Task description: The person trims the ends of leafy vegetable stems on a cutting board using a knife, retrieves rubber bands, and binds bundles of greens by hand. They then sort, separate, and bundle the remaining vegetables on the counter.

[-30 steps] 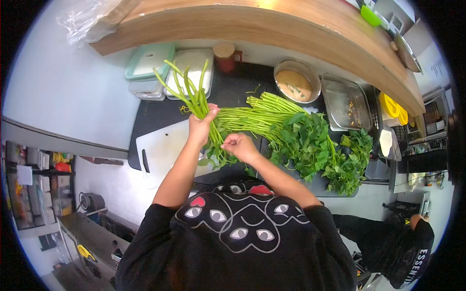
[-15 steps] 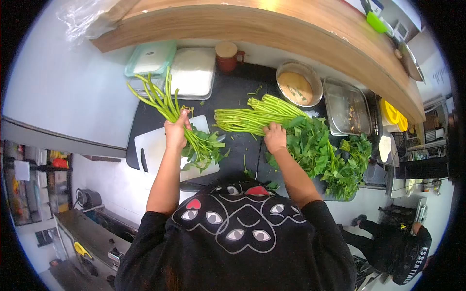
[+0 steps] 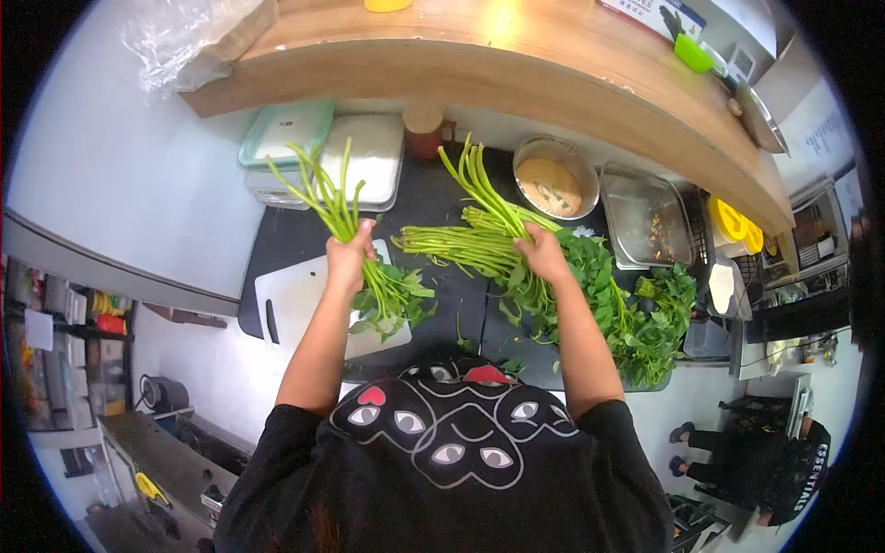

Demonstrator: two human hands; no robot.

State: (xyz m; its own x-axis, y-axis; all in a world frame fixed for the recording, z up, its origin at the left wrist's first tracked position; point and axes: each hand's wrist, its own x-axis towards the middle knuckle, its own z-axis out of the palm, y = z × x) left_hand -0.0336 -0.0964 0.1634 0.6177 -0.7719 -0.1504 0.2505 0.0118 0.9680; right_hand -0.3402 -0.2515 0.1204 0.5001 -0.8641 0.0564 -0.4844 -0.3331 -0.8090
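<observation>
Bright glare spots the fisheye-bowed wooden shelf (image 3: 507,69).

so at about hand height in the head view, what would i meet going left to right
White cutting board → left hand → pile of green stems → right hand → leafy greens.

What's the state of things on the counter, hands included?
Left hand, closed around long green leafy stems.
Right hand, closed around another green leafy bunch.
Large green leafy heap, lying spread out.
White rectangular plastic cutting board, flat, partly hidden.
Round silver metal pan, uncovered.
Rectangular shiny tray, uncovered, brown scraps inside.
Teal-lidded rectangular box, closed.
</observation>
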